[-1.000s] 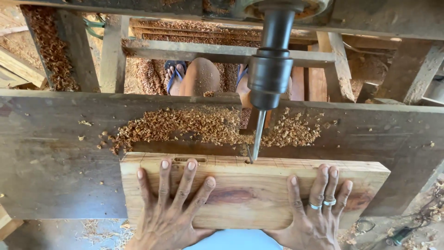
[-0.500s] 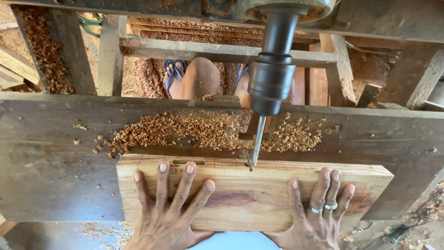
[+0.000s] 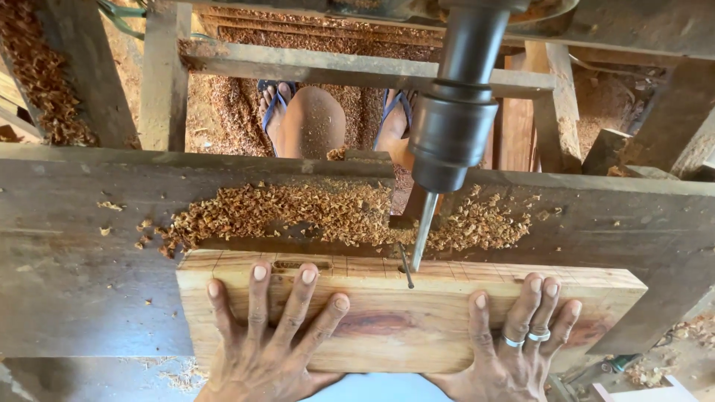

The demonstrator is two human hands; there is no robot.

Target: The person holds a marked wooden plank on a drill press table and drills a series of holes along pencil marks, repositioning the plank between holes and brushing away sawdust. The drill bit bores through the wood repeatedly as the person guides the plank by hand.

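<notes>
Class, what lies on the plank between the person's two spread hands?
Head view: between left hand and right hand is bare pale wooden plank; the steel drill bit meets its far edge.

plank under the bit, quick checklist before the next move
1. Both hands flat on plank: ok, left hand and right hand spread on top.
2. Fingers clear of bit: ok, it sits between the hands.
3. Bit on the marked edge: ok, tip meets the pencil marks.
4. Earlier slot clear of fingers: not ok, left fingertips flank it.
5. Shavings off plank: ok, piled behind.
6. Bit spinning: cannot tell.
</notes>
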